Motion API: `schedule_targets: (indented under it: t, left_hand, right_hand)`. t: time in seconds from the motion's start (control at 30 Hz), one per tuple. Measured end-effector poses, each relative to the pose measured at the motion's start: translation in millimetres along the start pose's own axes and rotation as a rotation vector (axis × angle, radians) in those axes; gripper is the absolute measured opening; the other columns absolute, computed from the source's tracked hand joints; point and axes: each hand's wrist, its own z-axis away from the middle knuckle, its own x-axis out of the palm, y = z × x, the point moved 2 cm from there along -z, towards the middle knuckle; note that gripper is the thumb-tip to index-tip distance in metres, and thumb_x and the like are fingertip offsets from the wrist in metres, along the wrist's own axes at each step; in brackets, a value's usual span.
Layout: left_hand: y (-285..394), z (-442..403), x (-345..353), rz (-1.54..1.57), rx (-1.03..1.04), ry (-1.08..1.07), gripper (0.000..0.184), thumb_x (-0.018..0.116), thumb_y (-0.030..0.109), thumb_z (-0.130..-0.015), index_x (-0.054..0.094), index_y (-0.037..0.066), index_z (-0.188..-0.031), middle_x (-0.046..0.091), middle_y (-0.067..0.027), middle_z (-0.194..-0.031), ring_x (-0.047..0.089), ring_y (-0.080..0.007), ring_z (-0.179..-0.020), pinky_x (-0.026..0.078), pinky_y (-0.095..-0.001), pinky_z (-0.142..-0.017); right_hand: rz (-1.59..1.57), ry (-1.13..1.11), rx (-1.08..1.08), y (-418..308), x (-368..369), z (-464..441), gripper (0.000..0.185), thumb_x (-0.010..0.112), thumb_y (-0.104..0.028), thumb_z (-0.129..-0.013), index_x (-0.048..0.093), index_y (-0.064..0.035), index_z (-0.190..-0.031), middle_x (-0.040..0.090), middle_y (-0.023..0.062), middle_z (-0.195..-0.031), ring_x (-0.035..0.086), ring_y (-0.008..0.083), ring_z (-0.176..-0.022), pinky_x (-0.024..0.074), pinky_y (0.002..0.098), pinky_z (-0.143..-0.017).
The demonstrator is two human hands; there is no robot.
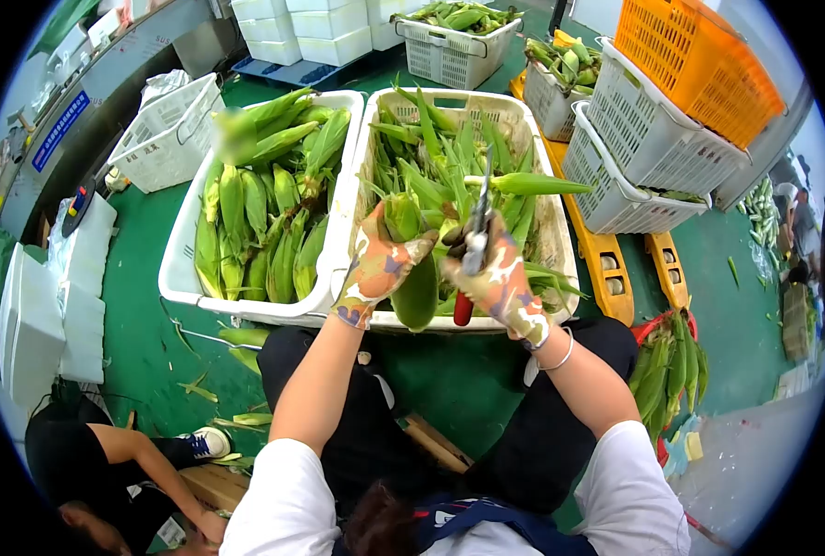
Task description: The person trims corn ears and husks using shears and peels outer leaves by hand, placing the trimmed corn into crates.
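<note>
Green-husked corn ear (416, 296) in my left hand (375, 269), red-handled metal cutting tool (475, 248) in my right (502, 283).
My camouflage-gloved left fingers close round the ear, above the near edge of a dirty white plastic crate (561, 241) of loose husks (422, 176); my right fingers grip the tool, its blades pointing away from me.

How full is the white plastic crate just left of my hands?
Full: heaped green corn ears span the white crate, hiding its floor.
</note>
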Motion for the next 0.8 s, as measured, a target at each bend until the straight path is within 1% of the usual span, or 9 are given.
schedule_targets:
  t: [0.07,0.27,0.37,0.4,0.43,0.53,0.57,0.7,0.8]
  left_hand:
    - [-24.8,-3.2,7.2,-0.180,0.504,0.180,0.042,0.062,-0.004,-0.077,0.045,0.001,-0.115,0.056,-0.0104,-0.107,0.058,-0.0212,-0.095,0.048,-0.0300,-0.081]
    - [2.4,8.1,39.2,-0.393,0.400,0.144,0.043,0.067,0.007,-0.068,0.048,-0.005,-0.105,0.062,-0.0133,-0.077,0.061,-0.0203,-0.071,0.048,-0.0290,-0.066]
    - [-6.5,8.0,36.3,-0.416,0.295,0.154,0.040,0.065,0.005,-0.068,0.049,-0.004,-0.104,0.062,-0.0113,-0.079,0.059,-0.0176,-0.071,0.048,-0.0281,-0.066]
    - [-8.4,7.3,35.9,-0.491,0.314,0.158,0.040,0.065,0.005,-0.068,0.049,-0.004,-0.103,0.062,-0.0106,-0.080,0.059,-0.0161,-0.071,0.048,-0.0277,-0.067]
    - [-9.6,6.7,35.9,-0.565,0.333,0.164,0.039,0.064,0.004,-0.068,0.050,-0.004,-0.103,0.062,-0.0099,-0.080,0.058,-0.0147,-0.072,0.048,-0.0272,-0.067]
    - [13.5,10.0,49.5,-0.179,0.124,0.007,0.039,0.067,0.003,-0.066,0.051,-0.002,-0.102,0.062,-0.0068,-0.090,0.058,-0.0121,-0.079,0.047,-0.0255,-0.073]
    - [13.7,13.9,47.8,-0.031,0.075,-0.039,0.043,0.068,0.002,-0.067,0.050,-0.001,-0.106,0.061,-0.0064,-0.092,0.058,-0.0125,-0.081,0.048,-0.0263,-0.073]
    - [19.2,25.8,49.3,0.225,-0.051,-0.127,0.050,0.069,0.001,-0.067,0.048,-0.001,-0.113,0.060,-0.0053,-0.097,0.058,-0.0131,-0.084,0.048,-0.0273,-0.073]
    - [18.0,29.2,48.7,0.237,-0.077,-0.160,0.053,0.069,0.000,-0.066,0.047,0.000,-0.114,0.059,-0.0050,-0.098,0.057,-0.0135,-0.084,0.048,-0.0265,-0.074]
  right_hand:
    - [-0.062,0.014,-0.020,-33.8,-8.8,-11.6,0.034,0.072,-0.019,-0.070,0.050,0.0007,-0.087,0.058,0.0103,-0.064,0.058,0.0198,-0.055,0.0476,0.0307,-0.054]
    - [0.271,-0.113,-0.034,-66.4,-18.4,-41.1,0.031,0.067,-0.017,-0.070,0.052,0.0000,-0.092,0.058,0.0117,-0.073,0.056,0.0211,-0.064,0.0465,0.0321,-0.061]
    - [0.377,-0.081,-0.137,-70.3,-21.3,-40.5,0.032,0.066,-0.017,-0.071,0.052,-0.0006,-0.094,0.058,0.0118,-0.073,0.057,0.0214,-0.064,0.0465,0.0334,-0.061]
    - [0.299,-0.026,-0.141,-64.9,-21.7,-34.3,0.040,0.068,-0.022,-0.068,0.052,0.0005,-0.097,0.060,0.0181,-0.078,0.058,0.0348,-0.069,0.0481,0.0393,-0.063]
    - [0.176,-0.046,-0.146,-50.5,-22.1,-29.5,0.039,0.069,-0.019,-0.068,0.051,-0.0001,-0.097,0.058,0.0130,-0.077,0.058,0.0258,-0.066,0.0478,0.0343,-0.062]
    - [-0.521,0.122,0.072,-41.9,-14.0,-9.7,0.029,0.066,-0.004,-0.073,0.049,-0.0015,-0.097,0.053,0.0016,-0.078,0.053,0.0096,-0.070,0.0452,0.0239,-0.061]
    - [-0.616,0.164,0.111,-48.2,-14.3,-1.6,0.028,0.064,-0.001,-0.074,0.048,-0.0016,-0.097,0.054,0.0017,-0.079,0.053,0.0098,-0.069,0.0453,0.0232,-0.060]
    - [-0.344,0.083,0.107,-75.9,-25.7,22.2,0.025,0.063,0.002,-0.072,0.048,-0.0022,-0.092,0.056,0.0035,-0.080,0.053,0.0079,-0.065,0.0449,0.0220,-0.057]
    - [-0.520,0.147,0.109,-89.7,-23.1,32.7,0.023,0.064,0.000,-0.073,0.050,-0.0018,-0.091,0.056,0.0039,-0.079,0.053,0.0079,-0.064,0.0446,0.0221,-0.056]
